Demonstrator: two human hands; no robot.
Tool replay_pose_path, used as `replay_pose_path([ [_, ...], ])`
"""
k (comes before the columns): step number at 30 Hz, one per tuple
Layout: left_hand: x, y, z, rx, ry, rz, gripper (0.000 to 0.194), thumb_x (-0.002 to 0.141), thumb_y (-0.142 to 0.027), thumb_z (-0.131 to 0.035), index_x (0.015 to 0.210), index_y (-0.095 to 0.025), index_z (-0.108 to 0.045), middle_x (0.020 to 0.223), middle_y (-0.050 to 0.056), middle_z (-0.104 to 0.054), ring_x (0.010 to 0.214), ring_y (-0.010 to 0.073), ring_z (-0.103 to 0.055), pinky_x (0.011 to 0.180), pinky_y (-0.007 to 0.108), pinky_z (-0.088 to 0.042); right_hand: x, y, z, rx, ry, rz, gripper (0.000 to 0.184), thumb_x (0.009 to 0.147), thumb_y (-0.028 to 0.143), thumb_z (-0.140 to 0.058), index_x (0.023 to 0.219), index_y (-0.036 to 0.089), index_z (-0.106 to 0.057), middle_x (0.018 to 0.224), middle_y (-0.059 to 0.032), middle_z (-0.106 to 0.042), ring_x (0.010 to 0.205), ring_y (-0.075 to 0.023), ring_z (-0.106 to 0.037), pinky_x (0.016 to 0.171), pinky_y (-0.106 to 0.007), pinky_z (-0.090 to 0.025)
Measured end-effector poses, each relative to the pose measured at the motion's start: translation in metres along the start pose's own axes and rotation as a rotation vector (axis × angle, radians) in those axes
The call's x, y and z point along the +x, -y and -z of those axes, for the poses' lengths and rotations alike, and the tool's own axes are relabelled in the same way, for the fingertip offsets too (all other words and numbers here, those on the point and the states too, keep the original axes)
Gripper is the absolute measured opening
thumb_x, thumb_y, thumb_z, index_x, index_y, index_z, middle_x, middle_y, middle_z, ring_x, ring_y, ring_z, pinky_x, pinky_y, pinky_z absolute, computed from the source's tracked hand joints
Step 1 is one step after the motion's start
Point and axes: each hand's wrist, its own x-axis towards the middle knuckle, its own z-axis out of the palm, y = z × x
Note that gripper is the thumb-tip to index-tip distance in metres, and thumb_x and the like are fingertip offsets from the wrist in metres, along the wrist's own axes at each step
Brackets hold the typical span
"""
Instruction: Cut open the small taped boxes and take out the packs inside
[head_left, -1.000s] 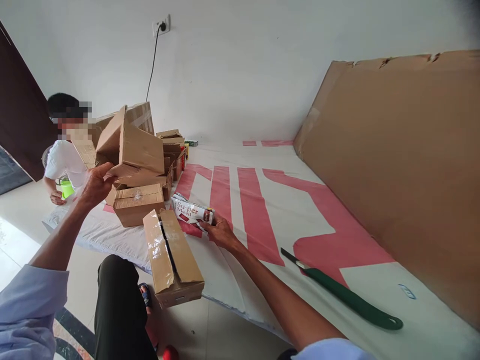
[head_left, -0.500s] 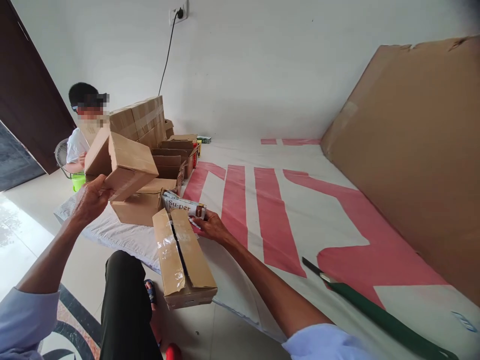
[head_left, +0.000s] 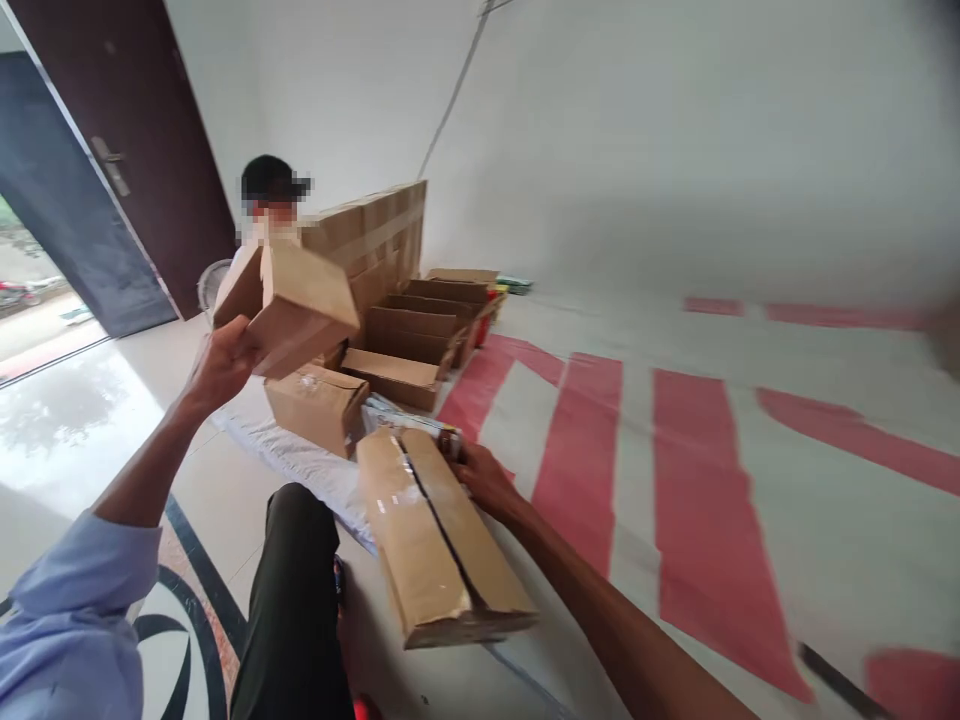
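Note:
On the left, my left hand is closed on the lower edge of an open cardboard box, held tilted in the air. My right hand is closed at the brown end of a white printed packet, partly hidden behind a taped carton. This taped carton lies at the near edge of the covered surface, its top flaps meeting at a dark gap. Just behind the packet sits another closed carton.
Open cardboard boxes stand in a row before a wall of stacked cartons. A person in a dark cap is behind them. A red-and-white sheet covers the surface. A dark blade lies at lower right.
The view has swung left, so things appear farther right and a doorway shows. Both hands keep their holds; the packet now sits lower behind the taped carton.

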Motion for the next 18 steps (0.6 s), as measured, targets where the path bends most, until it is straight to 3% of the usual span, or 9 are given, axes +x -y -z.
replay_pose_path([
  [3,0.002,0.009,0.022,0.072,-0.163,0.009,0.011,0.079,-0.021,-0.063,0.08,-0.021,-0.052,0.072,-0.004,-0.053,0.073,0.0153,-0.051,0.065,0.027,-0.037,-0.006,-0.011,0.011,0.047,-0.053,-0.135,0.044,0.067,0.063,-0.078,0.084,0.023,-0.075,0.082,-0.0049,-0.077,0.077,-0.0257,-0.067,0.07,-0.035,-0.053],
  [6,-0.009,0.029,0.038,0.22,-0.139,0.113,0.008,0.08,-0.019,-0.063,0.086,-0.02,-0.06,0.076,-0.002,-0.06,0.075,0.0173,-0.055,0.065,0.028,-0.037,-0.014,-0.013,0.018,0.076,-0.093,-0.23,0.053,0.06,0.06,-0.081,0.095,0.02,-0.081,0.087,-0.0072,-0.081,0.08,-0.0285,-0.072,0.071,-0.037,-0.056],
  [9,-0.027,0.057,0.037,0.377,0.015,0.284,0.011,0.083,-0.018,-0.061,0.092,-0.021,-0.065,0.084,0.002,-0.068,0.079,0.0214,-0.062,0.065,0.03,-0.037,-0.022,-0.007,0.021,0.063,-0.128,-0.293,0.054,0.058,0.059,-0.081,0.094,0.02,-0.083,0.085,-0.0084,-0.082,0.077,-0.0285,-0.072,0.065,-0.036,-0.056],
  [13,-0.047,0.098,0.012,0.507,0.267,0.486,0.021,0.091,-0.022,-0.059,0.109,-0.022,-0.07,0.104,0.009,-0.077,0.097,0.0284,-0.072,0.071,0.032,-0.045,-0.028,0.001,0.022,0.053,-0.191,-0.367,0.048,0.052,0.055,-0.081,0.086,0.021,-0.082,0.081,-0.0081,-0.081,0.072,-0.0276,-0.07,0.06,-0.034,-0.056],
  [16,-0.058,0.124,-0.009,0.513,0.464,0.541,0.026,0.091,-0.021,-0.062,0.115,-0.02,-0.072,0.112,0.012,-0.078,0.107,0.0316,-0.074,0.079,0.033,-0.051,-0.027,0.009,0.024,0.013,-0.218,-0.422,0.046,0.05,0.055,-0.081,0.081,0.021,-0.08,0.076,-0.0085,-0.08,0.068,-0.0282,-0.07,0.056,-0.035,-0.054],
  [18,-0.065,0.139,-0.02,0.498,0.516,0.544,0.029,0.089,-0.016,-0.063,0.116,-0.019,-0.074,0.115,0.013,-0.078,0.112,0.0322,-0.074,0.084,0.033,-0.053,-0.025,0.015,0.026,-0.007,-0.227,-0.442,0.047,0.049,0.055,-0.081,0.082,0.021,-0.08,0.08,-0.0102,-0.082,0.071,-0.0303,-0.073,0.057,-0.036,-0.055],
])
